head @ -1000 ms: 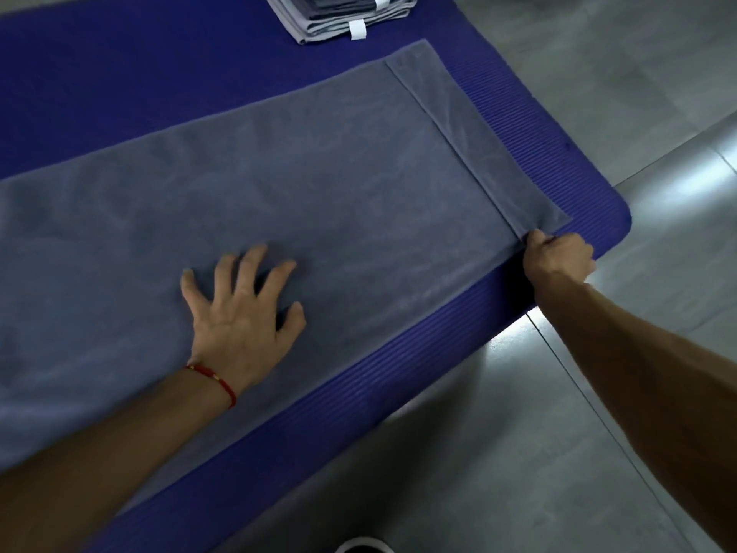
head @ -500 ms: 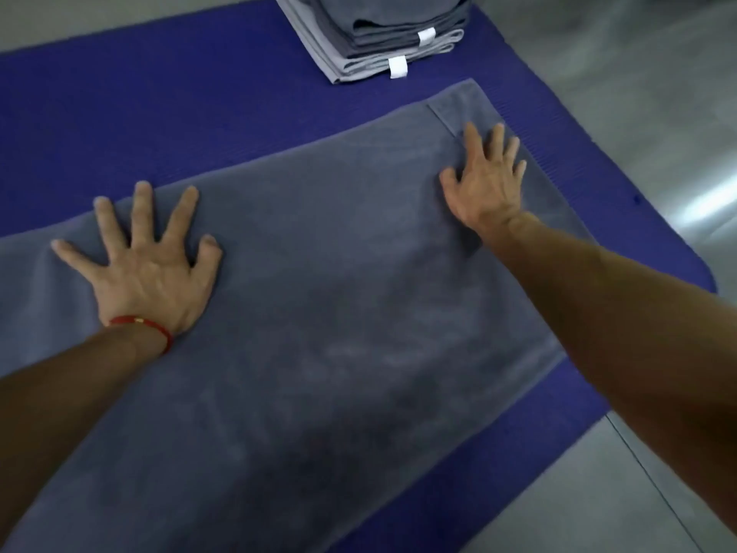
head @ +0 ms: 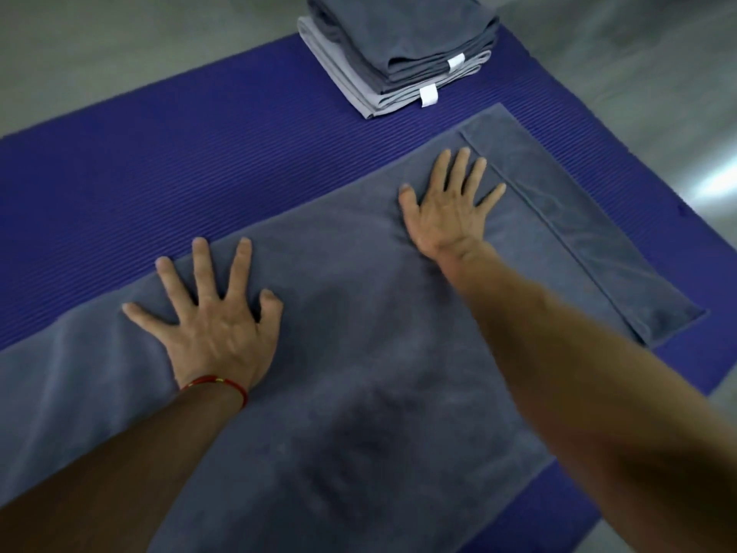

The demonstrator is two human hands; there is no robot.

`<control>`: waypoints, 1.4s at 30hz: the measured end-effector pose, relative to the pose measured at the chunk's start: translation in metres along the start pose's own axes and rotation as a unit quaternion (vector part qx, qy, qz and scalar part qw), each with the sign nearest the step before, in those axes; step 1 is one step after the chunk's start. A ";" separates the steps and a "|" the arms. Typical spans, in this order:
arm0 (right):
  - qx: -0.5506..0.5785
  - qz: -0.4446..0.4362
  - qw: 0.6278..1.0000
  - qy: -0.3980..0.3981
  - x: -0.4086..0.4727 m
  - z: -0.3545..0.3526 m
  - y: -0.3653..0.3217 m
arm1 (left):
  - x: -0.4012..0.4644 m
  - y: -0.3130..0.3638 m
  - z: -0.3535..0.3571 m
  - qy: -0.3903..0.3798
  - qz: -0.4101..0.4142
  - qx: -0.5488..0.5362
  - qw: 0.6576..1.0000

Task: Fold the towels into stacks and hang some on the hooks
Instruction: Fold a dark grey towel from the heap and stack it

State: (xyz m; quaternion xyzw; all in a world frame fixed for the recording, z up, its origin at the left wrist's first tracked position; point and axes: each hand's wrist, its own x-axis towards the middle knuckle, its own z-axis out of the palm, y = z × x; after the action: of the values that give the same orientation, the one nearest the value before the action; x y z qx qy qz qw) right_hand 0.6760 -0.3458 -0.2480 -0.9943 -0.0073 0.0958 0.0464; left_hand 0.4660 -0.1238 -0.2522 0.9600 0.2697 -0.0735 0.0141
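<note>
A large grey towel (head: 359, 353) lies spread flat on a blue ribbed mat (head: 159, 185). My left hand (head: 215, 321), with a red thread at the wrist, presses palm-down near the towel's far edge, fingers spread. My right hand (head: 450, 209) lies flat on the towel further right, fingers apart, just left of the hem band. Neither hand holds anything. Behind the towel, at the mat's far side, sits a stack of folded towels (head: 399, 53), dark grey on light grey, with white tags facing me.
Grey tiled floor (head: 638, 73) surrounds the mat. The mat's right edge runs close to the towel's hemmed end (head: 598, 241). Bare mat shows to the left of the folded stack.
A second ago my right hand pinched the towel's near right corner; it let go and now lies flat. My left hand slid toward the far edge. The view has shifted closer.
</note>
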 end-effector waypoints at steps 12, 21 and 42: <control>-0.022 -0.067 0.997 0.022 -0.271 0.051 -0.002 | -0.005 -0.024 -0.014 -0.058 0.078 -0.074 0.993; 0.009 -0.184 0.982 -0.033 -0.452 0.079 -0.090 | -0.107 -0.246 0.006 -0.042 0.051 -0.045 0.997; -0.057 -0.656 0.744 -0.115 -0.604 0.124 -0.196 | -0.071 -0.418 -0.046 -0.076 -0.152 -0.244 0.955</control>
State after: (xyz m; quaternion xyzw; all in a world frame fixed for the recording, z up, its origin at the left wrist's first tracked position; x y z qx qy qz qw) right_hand 0.0585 -0.1535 -0.2364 -0.7264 -0.6686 0.1543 0.0396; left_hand 0.1953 0.1998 -0.1914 0.8668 0.4199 -0.0797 0.2569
